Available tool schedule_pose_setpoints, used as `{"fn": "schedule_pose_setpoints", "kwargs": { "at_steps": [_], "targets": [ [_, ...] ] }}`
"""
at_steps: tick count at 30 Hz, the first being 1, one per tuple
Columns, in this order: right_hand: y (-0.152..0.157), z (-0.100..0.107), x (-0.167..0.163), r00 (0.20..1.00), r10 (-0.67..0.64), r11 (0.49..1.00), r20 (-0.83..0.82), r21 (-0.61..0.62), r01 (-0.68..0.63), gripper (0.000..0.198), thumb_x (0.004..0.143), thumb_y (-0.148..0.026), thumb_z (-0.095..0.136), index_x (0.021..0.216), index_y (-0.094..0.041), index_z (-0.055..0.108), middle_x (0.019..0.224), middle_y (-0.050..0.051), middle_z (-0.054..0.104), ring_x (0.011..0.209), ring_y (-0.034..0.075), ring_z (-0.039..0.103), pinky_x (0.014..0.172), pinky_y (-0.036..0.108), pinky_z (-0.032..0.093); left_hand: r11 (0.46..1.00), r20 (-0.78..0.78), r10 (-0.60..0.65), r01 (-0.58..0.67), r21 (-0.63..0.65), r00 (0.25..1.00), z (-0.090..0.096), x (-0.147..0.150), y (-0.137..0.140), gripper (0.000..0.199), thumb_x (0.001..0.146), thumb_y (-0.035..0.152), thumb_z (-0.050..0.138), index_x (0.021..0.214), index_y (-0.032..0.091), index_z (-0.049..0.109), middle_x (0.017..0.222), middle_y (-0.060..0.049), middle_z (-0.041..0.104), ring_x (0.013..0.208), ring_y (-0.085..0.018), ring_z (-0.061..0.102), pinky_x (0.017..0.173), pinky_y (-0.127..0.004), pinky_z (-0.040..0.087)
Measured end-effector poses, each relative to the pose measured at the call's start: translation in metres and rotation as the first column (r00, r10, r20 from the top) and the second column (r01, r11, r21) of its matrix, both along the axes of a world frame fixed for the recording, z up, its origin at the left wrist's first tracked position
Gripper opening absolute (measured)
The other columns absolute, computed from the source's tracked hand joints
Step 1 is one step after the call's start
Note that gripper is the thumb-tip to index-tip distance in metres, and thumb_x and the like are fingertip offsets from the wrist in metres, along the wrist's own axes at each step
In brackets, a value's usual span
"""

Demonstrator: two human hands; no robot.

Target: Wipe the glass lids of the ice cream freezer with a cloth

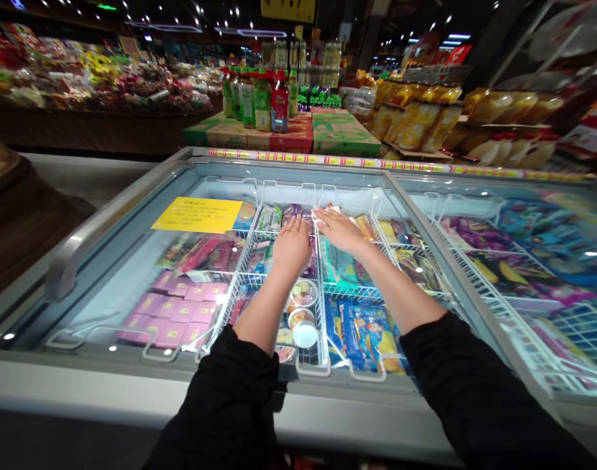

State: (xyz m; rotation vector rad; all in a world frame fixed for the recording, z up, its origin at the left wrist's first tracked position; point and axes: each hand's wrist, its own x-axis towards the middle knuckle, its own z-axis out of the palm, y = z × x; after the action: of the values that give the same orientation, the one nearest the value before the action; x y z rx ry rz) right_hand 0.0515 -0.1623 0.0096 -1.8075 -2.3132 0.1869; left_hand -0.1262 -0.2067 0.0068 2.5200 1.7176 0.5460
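Both arms reach out over the glass lid (117, 274) of a chest freezer. My left hand (292, 245) lies flat on the glass near the middle, fingers stretched forward, with nothing seen in it. Just to its right, my right hand (341, 230) also rests flat, its fingers pointing up and left. Something white, perhaps a cloth or tissue (331, 208), shows around the right fingertips; I cannot tell whether it lies under them or inside the freezer. Beneath the glass, wire baskets hold wrapped ice creams (350, 323), round tubs (303, 294) and pink boxes (173, 307).
A yellow notice (198, 215) is on the lid at the left. A grey handle (66, 264) stands up at the left edge. Behind the freezer are bottles (261, 101) on cartons (342, 130) and stacked jars (415, 117). A second glass section (523, 261) adjoins on the right.
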Motion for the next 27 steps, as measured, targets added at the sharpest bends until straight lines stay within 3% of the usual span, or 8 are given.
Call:
{"fn": "schedule_pose_setpoints", "kwargs": {
  "at_steps": [4,9,14,20,27],
  "targets": [
    [0.031,0.006,-0.011,1.000,-0.013,1.000,-0.008,0.007,0.013,0.062,0.111,-0.041,0.030,0.168,-0.023,0.042,0.177,0.002,0.036,0.163,0.027,0.033,0.135,0.049,0.024,1.000,-0.024,0.001,-0.001,-0.015,1.000,-0.001,-0.001,0.002,0.055,0.108,0.016,0.037,0.162,0.005,0.048,0.170,-0.016,0.044,0.159,-0.024,0.042,0.134,-0.039,0.032],
    [0.046,0.012,0.011,0.996,-0.086,0.996,0.007,-0.025,0.086,0.063,0.112,-0.040,0.029,0.169,-0.016,0.039,0.178,0.006,0.033,0.164,0.029,0.032,0.136,0.046,0.022,1.000,-0.050,0.001,-0.003,-0.029,0.999,0.003,-0.002,0.002,0.056,0.109,0.016,0.037,0.162,0.006,0.047,0.170,-0.015,0.044,0.160,-0.022,0.041,0.134,-0.037,0.031],
    [0.014,0.009,0.030,0.988,-0.152,0.988,0.012,-0.012,0.152,0.063,0.112,-0.041,0.028,0.169,-0.018,0.039,0.178,0.006,0.034,0.164,0.028,0.031,0.135,0.048,0.024,0.999,-0.038,0.009,-0.011,-0.046,0.999,0.003,0.000,0.001,0.056,0.108,0.014,0.038,0.163,0.003,0.046,0.171,-0.016,0.042,0.161,-0.023,0.039,0.134,-0.038,0.031],
    [-0.019,0.000,0.005,1.000,0.009,1.000,0.016,0.016,-0.009,0.062,0.111,-0.044,0.029,0.169,-0.025,0.041,0.177,0.002,0.036,0.164,0.028,0.031,0.135,0.051,0.026,1.000,0.000,0.005,-0.005,-0.015,1.000,0.002,0.002,0.001,0.055,0.107,0.013,0.040,0.161,0.007,0.049,0.169,-0.017,0.044,0.159,-0.025,0.042,0.133,-0.042,0.033],
    [0.043,0.008,-0.011,1.000,-0.021,1.000,0.014,-0.008,0.021,0.063,0.111,-0.044,0.028,0.169,-0.022,0.040,0.178,0.003,0.034,0.164,0.030,0.031,0.135,0.053,0.025,1.000,-0.020,-0.008,0.008,-0.019,1.000,0.003,0.000,0.000,0.055,0.108,0.013,0.040,0.161,0.001,0.047,0.169,-0.020,0.045,0.160,-0.025,0.042,0.132,-0.038,0.034]
  ]
}}
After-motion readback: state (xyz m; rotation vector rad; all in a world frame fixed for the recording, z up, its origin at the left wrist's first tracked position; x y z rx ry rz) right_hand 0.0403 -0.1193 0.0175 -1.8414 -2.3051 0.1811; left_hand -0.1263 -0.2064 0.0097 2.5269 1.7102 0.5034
